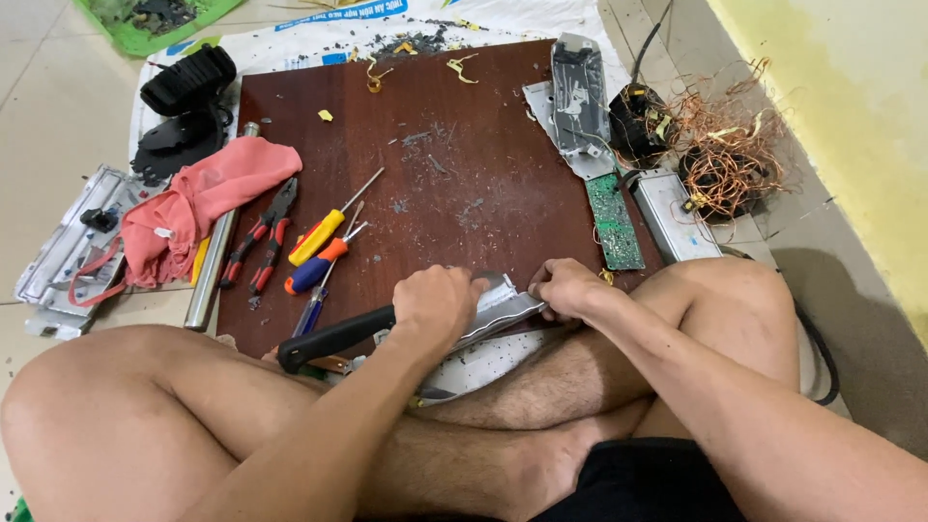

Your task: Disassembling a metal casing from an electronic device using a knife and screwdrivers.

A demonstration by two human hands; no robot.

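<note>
I sit cross-legged at the near edge of a dark brown wooden board (454, 155). My left hand (437, 309) is closed around a tool with a long black handle (333, 338) that sticks out to the left. Its working end is hidden under my fingers, against a bent silvery metal sheet (503, 307). My right hand (565, 288) grips the right end of that sheet and holds it down on the board's edge. More of the sheet lies below, over my shin (483, 362).
On the board's left lie red-handled pliers (261, 237), a yellow-red screwdriver (324, 227), a blue-orange screwdriver (314, 271) and a metal rod (215, 256). A pink cloth (198, 203) lies left. A green circuit board (614, 220), metal casings (577, 97) and tangled copper wire (720, 145) lie right.
</note>
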